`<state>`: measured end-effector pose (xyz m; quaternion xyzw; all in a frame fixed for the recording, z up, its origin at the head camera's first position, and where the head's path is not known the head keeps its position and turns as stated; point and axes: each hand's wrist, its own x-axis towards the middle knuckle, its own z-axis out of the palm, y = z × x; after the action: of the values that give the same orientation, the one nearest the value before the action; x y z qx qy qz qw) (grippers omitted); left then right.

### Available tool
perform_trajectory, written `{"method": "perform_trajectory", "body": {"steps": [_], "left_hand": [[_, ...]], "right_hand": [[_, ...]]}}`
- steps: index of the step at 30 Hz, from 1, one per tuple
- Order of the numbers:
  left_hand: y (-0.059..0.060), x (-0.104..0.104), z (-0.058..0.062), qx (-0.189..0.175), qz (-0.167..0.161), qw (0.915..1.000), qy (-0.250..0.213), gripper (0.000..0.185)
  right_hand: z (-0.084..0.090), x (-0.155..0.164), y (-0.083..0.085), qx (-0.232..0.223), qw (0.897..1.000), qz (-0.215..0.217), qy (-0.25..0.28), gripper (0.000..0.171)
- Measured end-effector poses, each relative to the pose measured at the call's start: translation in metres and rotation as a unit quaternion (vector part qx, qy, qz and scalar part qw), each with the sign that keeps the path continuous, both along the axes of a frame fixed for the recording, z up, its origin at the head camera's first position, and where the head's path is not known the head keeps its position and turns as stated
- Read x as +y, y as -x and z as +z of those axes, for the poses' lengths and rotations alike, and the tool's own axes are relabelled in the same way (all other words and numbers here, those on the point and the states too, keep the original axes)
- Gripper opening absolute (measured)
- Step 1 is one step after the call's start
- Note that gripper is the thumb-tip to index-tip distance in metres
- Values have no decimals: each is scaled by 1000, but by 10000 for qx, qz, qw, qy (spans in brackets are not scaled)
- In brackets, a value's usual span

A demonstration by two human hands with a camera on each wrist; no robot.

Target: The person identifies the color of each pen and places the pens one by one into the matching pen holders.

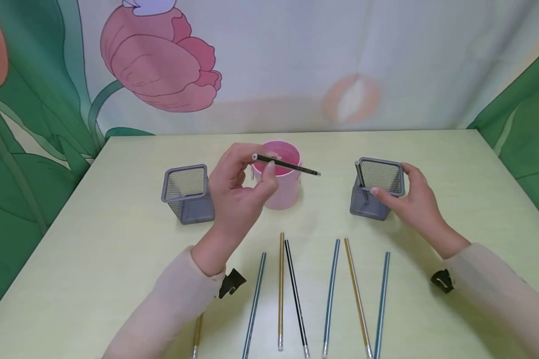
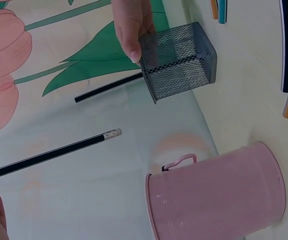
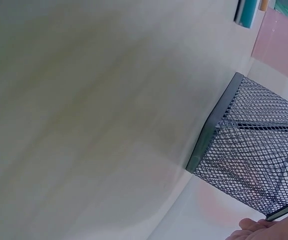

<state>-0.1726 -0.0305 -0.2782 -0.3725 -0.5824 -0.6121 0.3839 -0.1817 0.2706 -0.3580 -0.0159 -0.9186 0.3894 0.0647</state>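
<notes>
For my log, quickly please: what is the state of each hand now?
Left hand: fingers pinch a black pencil above the pink cup.
Right hand: fingers grip the right mesh holder.

At mid-right of the head view the holder (image 1: 378, 188) is grey wire mesh (matt, open-weave); the centre cup (image 1: 280, 180) is smooth, faintly glossy pink; the table (image 1: 117, 239) is smooth, matt pale green.
</notes>
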Motion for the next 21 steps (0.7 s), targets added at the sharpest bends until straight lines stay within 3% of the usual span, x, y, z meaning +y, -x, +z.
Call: {"method": "perform_trajectory", "body": {"steps": [6, 21], "left_hand": [[6, 11, 1, -61, -324, 9993, -178, 13], [13, 41, -7, -521, -526, 9964, -404, 12]], "right_hand": [[0, -1, 1, 1, 10000, 10, -77, 89], [-1, 0, 1, -13, 10000, -14, -70, 89]]}}
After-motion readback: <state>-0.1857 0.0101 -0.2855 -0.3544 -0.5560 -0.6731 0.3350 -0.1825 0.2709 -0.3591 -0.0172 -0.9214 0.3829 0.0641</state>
